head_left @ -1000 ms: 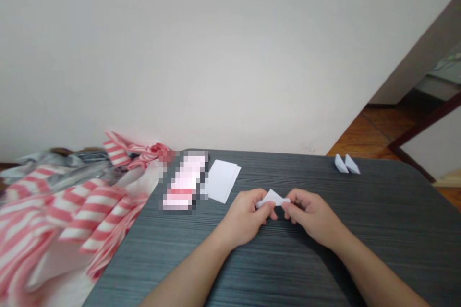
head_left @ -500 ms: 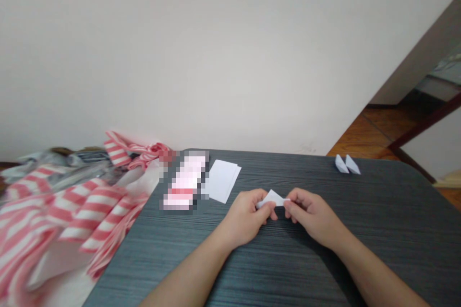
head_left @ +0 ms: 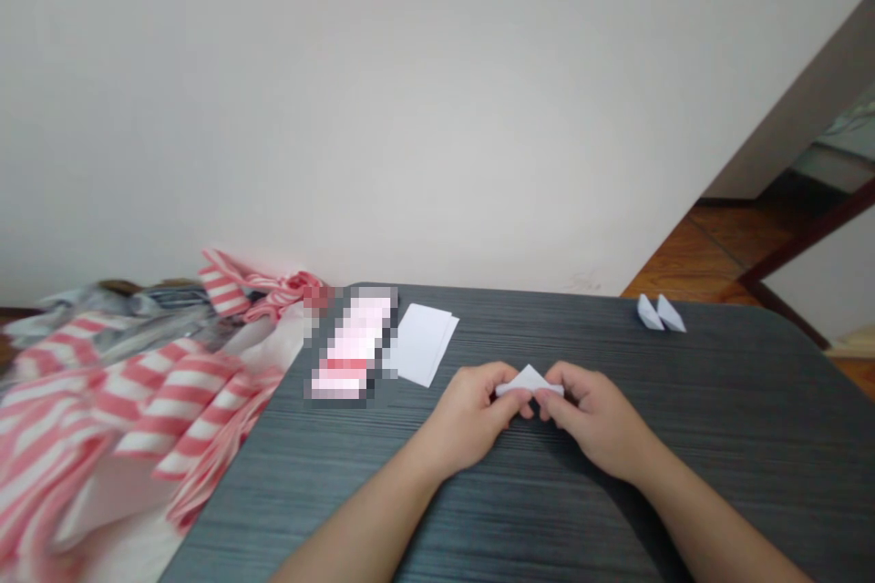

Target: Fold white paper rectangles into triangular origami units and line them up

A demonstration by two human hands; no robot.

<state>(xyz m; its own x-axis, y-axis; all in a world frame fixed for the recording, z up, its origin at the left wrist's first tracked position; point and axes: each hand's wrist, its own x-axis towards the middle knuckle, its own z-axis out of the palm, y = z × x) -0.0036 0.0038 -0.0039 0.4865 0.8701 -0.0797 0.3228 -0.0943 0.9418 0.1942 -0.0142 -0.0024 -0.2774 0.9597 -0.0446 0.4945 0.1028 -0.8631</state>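
One small folded white paper (head_left: 529, 379) is pinched at its two ends by the left hand (head_left: 471, 414) and the right hand (head_left: 593, 414), which nearly meet, its peak pointing away over the dark table (head_left: 533, 519). Beyond the left hand, flat white sheets (head_left: 422, 342) lie just beside a pixelated pinkish rectangle (head_left: 354, 346). Farther, at right, sit two folded white pieces (head_left: 671, 315); a pale wall (head_left: 410, 109) rises behind.

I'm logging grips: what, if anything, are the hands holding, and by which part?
The left hand and right hand hold a small folded white paper by its wider near part, one from each side; its pointed tip is uncovered.
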